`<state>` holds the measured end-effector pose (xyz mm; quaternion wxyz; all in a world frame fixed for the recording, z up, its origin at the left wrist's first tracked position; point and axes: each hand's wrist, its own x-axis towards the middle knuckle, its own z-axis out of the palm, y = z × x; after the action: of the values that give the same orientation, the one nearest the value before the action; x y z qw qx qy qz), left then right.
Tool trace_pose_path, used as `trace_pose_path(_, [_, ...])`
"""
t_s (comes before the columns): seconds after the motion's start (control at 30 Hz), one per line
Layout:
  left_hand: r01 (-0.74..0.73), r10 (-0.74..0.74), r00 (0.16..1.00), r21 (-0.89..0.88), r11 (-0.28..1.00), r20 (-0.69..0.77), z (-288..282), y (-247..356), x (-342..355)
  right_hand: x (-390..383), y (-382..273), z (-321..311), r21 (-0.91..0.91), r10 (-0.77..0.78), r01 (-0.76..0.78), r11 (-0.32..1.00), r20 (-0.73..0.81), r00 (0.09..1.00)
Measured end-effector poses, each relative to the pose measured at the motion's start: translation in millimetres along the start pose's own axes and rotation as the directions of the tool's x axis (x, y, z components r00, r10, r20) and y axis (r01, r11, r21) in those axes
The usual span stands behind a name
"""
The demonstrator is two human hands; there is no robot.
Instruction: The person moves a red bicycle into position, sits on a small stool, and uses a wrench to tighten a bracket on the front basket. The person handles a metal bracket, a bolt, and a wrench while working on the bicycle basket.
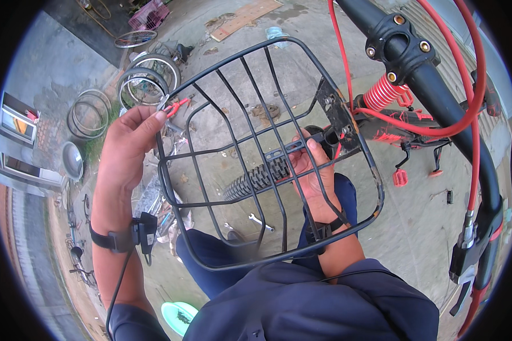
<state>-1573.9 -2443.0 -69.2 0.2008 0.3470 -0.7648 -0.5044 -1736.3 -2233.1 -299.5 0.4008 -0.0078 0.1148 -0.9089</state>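
Note:
A black wire bicycle basket (242,61) stands tilted in front of me, rust on its right rim. My left hand (132,139) is closed at its left edge, thumb and fingers pinching the rim. A small red-handled piece (179,107) shows by the thumb tip; whether the hand holds it I cannot make out. Seen through the basket's wires, my right hand (313,176) is closed on a black slotted metal bracket (284,150), just above the knobby tyre (259,177). A dark mounting plate (331,105) sits on the basket's right side, close to the bike.
The bike's black handlebar (432,85), red cables (418,129) and red spring (384,94) stand at right, with a red pedal (400,177) below. A wrench (260,222) lies on the ground. Loose tyres (148,77), a metal basin (72,159) and a green bowl (178,318) are at left.

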Motion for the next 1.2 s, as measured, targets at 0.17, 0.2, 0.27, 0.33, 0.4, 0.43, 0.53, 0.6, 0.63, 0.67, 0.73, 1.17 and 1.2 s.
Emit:
trace_pose_path(0.17, [-0.049,0.051,0.999,0.097,0.994,-0.015,1,1,-3,1,-2,-4,0.011,0.011,-0.012,1.0,0.075,0.997])
trace_pose_path(0.2, [-0.068,0.071,0.997,0.123,0.99,-0.022,3,3,-3,1,-2,-5,0.0,0.007,-0.007,1.0,0.075,0.997])
trace_pose_path(0.27, [-0.122,0.134,0.989,0.178,0.976,-0.059,10,8,-3,0,-2,-7,-0.015,0.005,-0.004,1.0,0.068,0.998])
trace_pose_path(0.33, [-0.153,0.187,0.979,0.307,0.939,-0.084,18,17,-6,0,-2,-7,-0.025,0.003,-0.002,1.0,0.055,0.999])
trace_pose_path(0.4, [-0.156,0.23,0.969,0.494,0.855,-0.093,26,28,-15,1,-1,-7,-0.018,0.004,-0.003,1.0,0.061,0.998])
trace_pose_path(0.43, [-0.208,0.269,0.962,0.498,0.842,-0.053,32,33,-19,1,-1,-6,-0.018,0.002,-0.001,1.0,0.064,0.998])
trace_pose_path(0.53, [-0.297,0.285,0.953,0.473,0.83,0.098,46,47,-25,1,-1,-4,-0.035,-0.002,0.005,0.999,0.084,0.996])
trace_pose_path(0.6, [-0.239,0.169,0.966,0.422,0.874,0.197,61,50,-23,0,-1,-1,-0.039,0.008,-0.004,0.999,0.089,0.996])
trace_pose_path(0.63, [-0.209,0.114,0.961,0.389,0.897,0.253,67,51,-22,0,-1,0,-0.045,0.007,-0.003,0.999,0.087,0.996])
trace_pose_path(0.67, [-0.244,0.108,0.943,0.43,0.869,0.316,73,52,-20,-1,-1,1,-0.056,0.012,-0.007,0.998,0.081,0.997])
trace_pose_path(0.73, [-0.287,0.087,0.91,0.463,0.838,0.406,84,52,-16,-1,-1,2,-0.075,0.017,-0.012,0.997,0.067,0.998])
trace_pose_path(1.17, [-0.396,-0.188,0.768,0.685,0.612,0.612,118,49,5,-1,-3,3,-0.058,0.034,-0.032,0.998,0.019,0.999])
trace_pose_path(1.2, [-0.402,-0.201,0.765,0.699,0.592,0.611,119,50,6,-1,-3,3,-0.053,0.039,-0.038,0.998,0.021,0.999])
